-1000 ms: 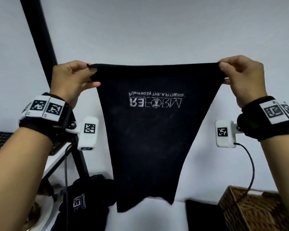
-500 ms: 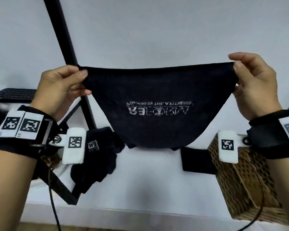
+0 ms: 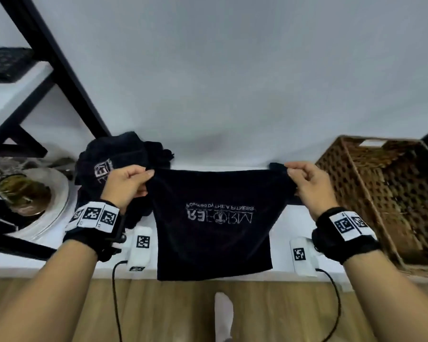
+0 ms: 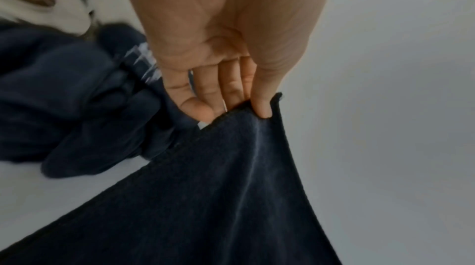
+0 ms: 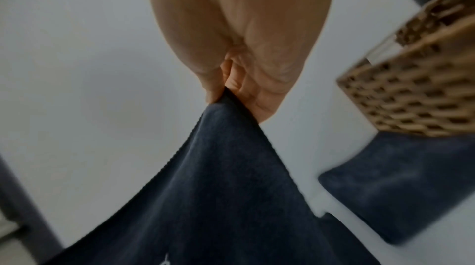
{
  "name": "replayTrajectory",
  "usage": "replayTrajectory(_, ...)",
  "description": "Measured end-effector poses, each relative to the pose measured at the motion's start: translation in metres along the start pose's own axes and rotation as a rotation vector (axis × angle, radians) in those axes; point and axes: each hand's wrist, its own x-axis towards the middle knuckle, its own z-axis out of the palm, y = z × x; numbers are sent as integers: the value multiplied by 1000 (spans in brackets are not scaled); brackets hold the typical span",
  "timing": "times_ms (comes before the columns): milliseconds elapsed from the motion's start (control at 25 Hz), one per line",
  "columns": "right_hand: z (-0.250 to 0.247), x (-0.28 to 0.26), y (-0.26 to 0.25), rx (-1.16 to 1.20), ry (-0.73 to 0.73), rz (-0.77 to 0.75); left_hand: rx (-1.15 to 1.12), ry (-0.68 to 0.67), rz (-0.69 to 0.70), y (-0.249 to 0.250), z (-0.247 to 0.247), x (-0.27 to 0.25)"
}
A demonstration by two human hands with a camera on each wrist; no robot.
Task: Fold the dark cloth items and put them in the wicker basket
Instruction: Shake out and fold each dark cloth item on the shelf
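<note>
A dark navy cloth with white printed lettering hangs spread between both hands at the white tabletop's front edge. The left hand and right hand each pinch a top corner. Folding seems about to begin; next, likely lay it flat. A brown wicker basket stands right of the cloth, a dark cloth pile left.

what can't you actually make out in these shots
- Head view: the wicker basket has its floor in shadow and its right side cut off by the frame edge.
- Head view: the cloth pile is partly behind the left hand.
- Right wrist view: the folded cloth by the basket is blurred.
</note>
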Motion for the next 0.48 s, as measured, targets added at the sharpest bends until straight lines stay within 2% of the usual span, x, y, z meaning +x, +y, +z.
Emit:
replayTrajectory(240,41,106,101,-229,-9,153,107,56,-146,-87,58,121)
replayTrajectory(360,58,132,134,-407,-43,203,186,71,-184,-123,78,160)
replayTrajectory(480,71,146,163,-520,-40,239,284,72,-153,-155,92,185)
